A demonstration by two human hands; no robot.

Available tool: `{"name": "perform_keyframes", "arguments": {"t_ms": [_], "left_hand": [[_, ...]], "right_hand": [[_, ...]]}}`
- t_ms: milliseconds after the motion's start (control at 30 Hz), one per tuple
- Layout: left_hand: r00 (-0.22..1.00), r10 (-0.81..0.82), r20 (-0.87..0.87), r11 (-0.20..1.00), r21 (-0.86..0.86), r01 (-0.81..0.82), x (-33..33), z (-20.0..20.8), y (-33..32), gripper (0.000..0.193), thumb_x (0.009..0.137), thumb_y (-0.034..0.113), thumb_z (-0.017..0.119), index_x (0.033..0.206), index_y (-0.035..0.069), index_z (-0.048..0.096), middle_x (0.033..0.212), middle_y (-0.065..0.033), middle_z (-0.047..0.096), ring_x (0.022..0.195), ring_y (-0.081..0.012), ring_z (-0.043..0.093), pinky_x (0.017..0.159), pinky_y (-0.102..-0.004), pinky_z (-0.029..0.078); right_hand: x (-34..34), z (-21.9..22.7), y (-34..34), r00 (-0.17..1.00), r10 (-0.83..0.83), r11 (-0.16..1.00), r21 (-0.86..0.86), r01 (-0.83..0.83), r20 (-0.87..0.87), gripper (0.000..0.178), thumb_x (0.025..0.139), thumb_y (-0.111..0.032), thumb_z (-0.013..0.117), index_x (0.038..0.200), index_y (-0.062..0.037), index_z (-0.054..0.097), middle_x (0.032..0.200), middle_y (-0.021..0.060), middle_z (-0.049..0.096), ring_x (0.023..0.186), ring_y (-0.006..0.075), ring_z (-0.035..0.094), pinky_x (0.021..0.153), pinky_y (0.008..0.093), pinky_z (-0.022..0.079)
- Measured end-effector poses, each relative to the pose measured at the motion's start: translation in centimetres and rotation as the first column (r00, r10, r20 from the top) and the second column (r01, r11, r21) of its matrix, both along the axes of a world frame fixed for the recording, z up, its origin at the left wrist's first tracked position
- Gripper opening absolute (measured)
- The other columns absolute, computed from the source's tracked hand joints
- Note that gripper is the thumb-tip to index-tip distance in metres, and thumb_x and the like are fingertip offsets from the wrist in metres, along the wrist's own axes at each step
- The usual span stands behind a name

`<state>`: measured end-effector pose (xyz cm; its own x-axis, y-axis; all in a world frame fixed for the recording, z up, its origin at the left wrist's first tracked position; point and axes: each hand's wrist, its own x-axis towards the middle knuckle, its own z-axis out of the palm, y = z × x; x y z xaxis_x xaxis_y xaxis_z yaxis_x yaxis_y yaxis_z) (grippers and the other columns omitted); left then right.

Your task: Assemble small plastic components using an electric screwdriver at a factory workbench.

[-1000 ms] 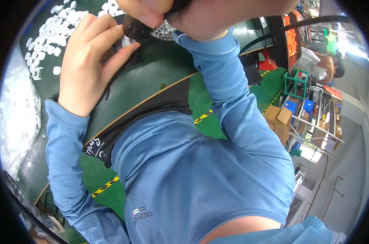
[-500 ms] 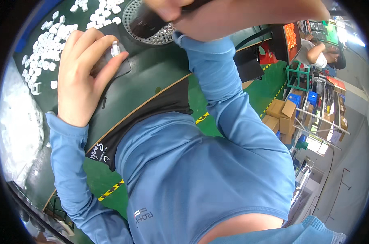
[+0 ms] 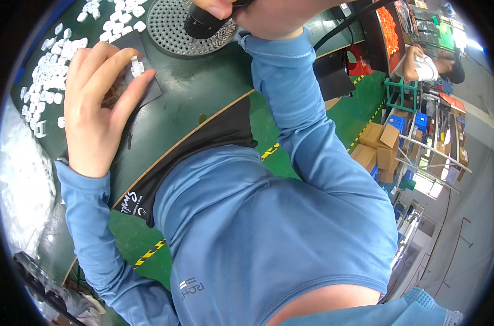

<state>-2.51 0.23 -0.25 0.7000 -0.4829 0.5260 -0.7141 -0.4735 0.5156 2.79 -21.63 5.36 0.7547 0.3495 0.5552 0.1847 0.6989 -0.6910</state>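
Observation:
My left hand (image 3: 94, 103) is closed round a small white plastic part (image 3: 137, 67), pinched between thumb and forefinger over a dark flat plate (image 3: 149, 93) on the green table. My right hand (image 3: 268, 16), at the top of the view, grips a black corded electric screwdriver (image 3: 199, 24). The driver's ribbed collar is over a round grey perforated dish (image 3: 162, 32). Small silver screws (image 3: 224, 37) lie in the dish beside it. The driver's tip cannot be made out.
Many loose white plastic parts (image 3: 45, 70) lie spread left of my left hand. A clear plastic bag (image 3: 24, 185) covers the table's left side. A black cable (image 3: 347, 24) runs past my right wrist. An orange-filled bin (image 3: 387, 32) and another person (image 3: 421, 65) are at the far right.
The screwdriver, blurred before, has become sharper, with its collar over the dish. My left hand keeps its pinch on the white part. The table things have shifted slightly left in view.

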Motion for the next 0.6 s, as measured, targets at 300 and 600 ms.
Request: {"name": "perform_keyframes", "arguments": {"t_ms": [300,600], "left_hand": [[1.000,-0.005,0.008,1.000,-0.001,0.005,-0.1,0.3,0.2,0.036,0.072,0.005,0.083,0.103,-0.001,0.067,0.094,-0.0094,0.060,0.083,-0.0260,0.053,0.072,-0.0360,0.045],[0.999,-0.034,0.038,0.997,-0.067,0.036,0.3,-0.1,-0.1,0.031,0.074,0.005,0.081,0.101,-0.001,0.067,0.089,-0.0084,0.057,0.081,-0.0250,0.051,0.071,-0.0348,0.044]], "right_hand": [[0.6,-0.4,0.4,0.983,0.023,1.000,-0.015,-0.021,0.181,0.089,0.080,-0.082,0.057,0.104,0.0037,0.056,0.057,0.0094,0.053,0.044,0.0146,0.047,0.041,0.0252,0.038],[4.4,3.8,3.5,0.586,0.437,0.786,0.027,-0.617,0.682,0.097,0.077,-0.079,0.065,0.122,0.0058,0.051,0.069,0.0109,0.061,0.055,0.0164,0.057,0.046,0.0253,0.048]]}}
